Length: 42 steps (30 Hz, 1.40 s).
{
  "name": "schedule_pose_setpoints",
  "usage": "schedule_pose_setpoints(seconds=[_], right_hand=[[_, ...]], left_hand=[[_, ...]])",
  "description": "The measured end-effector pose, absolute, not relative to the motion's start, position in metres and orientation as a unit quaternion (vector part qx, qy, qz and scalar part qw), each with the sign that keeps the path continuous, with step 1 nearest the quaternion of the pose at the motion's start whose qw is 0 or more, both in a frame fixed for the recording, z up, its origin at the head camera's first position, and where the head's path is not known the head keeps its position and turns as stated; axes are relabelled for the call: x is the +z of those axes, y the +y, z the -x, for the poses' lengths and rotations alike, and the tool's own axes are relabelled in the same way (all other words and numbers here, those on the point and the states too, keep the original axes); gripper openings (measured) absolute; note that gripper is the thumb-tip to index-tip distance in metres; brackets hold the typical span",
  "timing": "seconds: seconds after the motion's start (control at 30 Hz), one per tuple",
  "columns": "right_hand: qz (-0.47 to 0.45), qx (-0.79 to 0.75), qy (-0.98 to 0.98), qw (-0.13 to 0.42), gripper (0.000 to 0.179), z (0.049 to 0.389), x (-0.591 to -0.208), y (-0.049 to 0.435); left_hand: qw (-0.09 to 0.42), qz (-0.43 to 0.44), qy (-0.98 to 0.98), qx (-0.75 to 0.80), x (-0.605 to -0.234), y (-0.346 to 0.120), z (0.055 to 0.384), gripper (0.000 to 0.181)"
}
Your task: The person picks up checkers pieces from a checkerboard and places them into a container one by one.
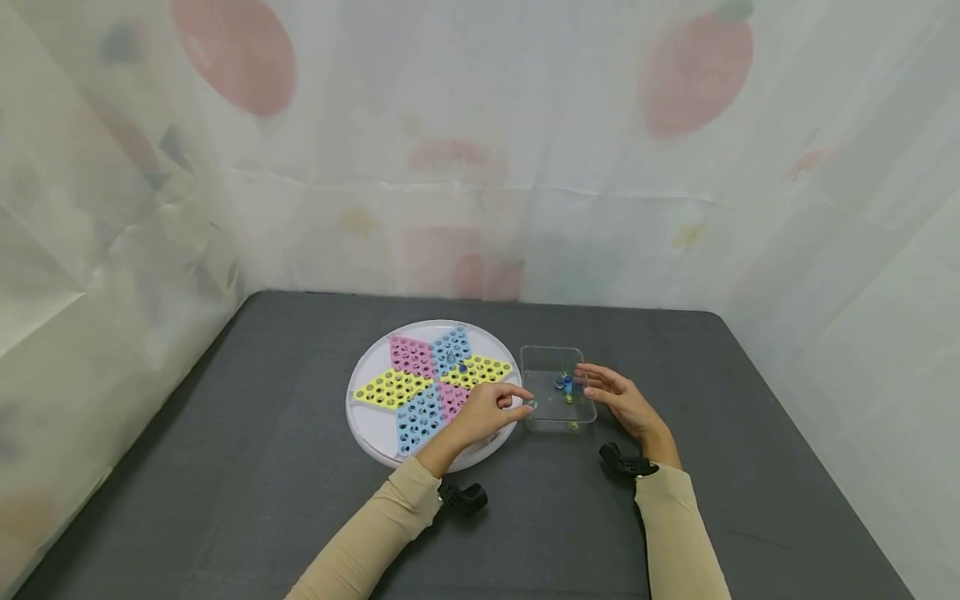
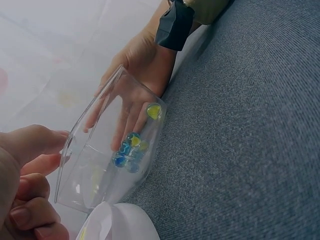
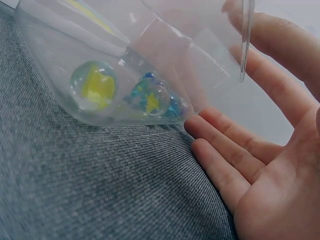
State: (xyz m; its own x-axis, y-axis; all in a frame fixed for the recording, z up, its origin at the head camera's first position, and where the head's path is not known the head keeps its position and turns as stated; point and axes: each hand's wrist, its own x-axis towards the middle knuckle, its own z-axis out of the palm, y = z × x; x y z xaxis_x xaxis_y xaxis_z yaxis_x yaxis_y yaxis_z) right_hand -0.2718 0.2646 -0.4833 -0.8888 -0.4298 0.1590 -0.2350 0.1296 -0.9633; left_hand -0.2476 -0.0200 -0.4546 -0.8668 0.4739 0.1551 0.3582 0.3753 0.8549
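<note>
A clear plastic box (image 1: 555, 354) sits on the dark table, holding several blue and yellow glass marbles (image 2: 129, 150) bunched toward its right side. One yellow marble (image 3: 95, 85) lies apart near a front corner. At the box's left rim, my left hand (image 1: 491, 410) pinches what looks like a small clear marble (image 1: 533, 404) between thumb and index fingertips, its other fingers curled in. My right hand (image 1: 618, 400) is at the opposite wall with fingers extended, fingertips right at the plastic. Left of the box lies the round white board (image 1: 367, 371), partly covered by my left hand.
The board carries a star of pink, blue and yellow perforated sections, with a dark blue marble (image 1: 462, 367) on it. Black camera mounts (image 1: 626, 461) are strapped to both wrists. A printed pale curtain (image 1: 570, 167) hangs behind the table (image 1: 300, 517).
</note>
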Motion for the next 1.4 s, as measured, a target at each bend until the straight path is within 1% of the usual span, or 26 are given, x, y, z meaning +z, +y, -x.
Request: schedule_pose_setpoints(seconds=[0.33, 0.5, 0.77, 0.93, 1.27, 1.4], right_hand=[[0.213, -0.62, 0.751, 0.083, 0.055, 0.273, -0.483, 0.265], [0.212, -0.621, 0.75, 0.084, 0.055, 0.272, -0.484, 0.264], [0.207, -0.624, 0.748, 0.088, 0.057, 0.272, -0.483, 0.264], [0.212, -0.622, 0.749, 0.087, 0.058, 0.273, -0.485, 0.264], [0.213, -0.622, 0.75, 0.069, 0.057, 0.271, -0.48, 0.265], [0.207, -0.621, 0.753, 0.066, 0.057, 0.27, -0.479, 0.263]], left_hand=[[0.058, -0.261, 0.82, 0.506, -0.453, -0.022, 0.248, 0.027], [0.04, -0.267, 0.816, 0.511, -0.451, -0.028, 0.25, 0.026], [0.007, -0.236, 0.827, 0.509, -0.444, -0.039, 0.26, 0.023], [-0.007, -0.221, 0.823, 0.523, -0.438, -0.047, 0.263, 0.025], [-0.016, -0.192, 0.819, 0.541, -0.435, -0.058, 0.271, 0.026], [-0.011, -0.182, 0.821, 0.541, -0.432, -0.064, 0.271, 0.026]])
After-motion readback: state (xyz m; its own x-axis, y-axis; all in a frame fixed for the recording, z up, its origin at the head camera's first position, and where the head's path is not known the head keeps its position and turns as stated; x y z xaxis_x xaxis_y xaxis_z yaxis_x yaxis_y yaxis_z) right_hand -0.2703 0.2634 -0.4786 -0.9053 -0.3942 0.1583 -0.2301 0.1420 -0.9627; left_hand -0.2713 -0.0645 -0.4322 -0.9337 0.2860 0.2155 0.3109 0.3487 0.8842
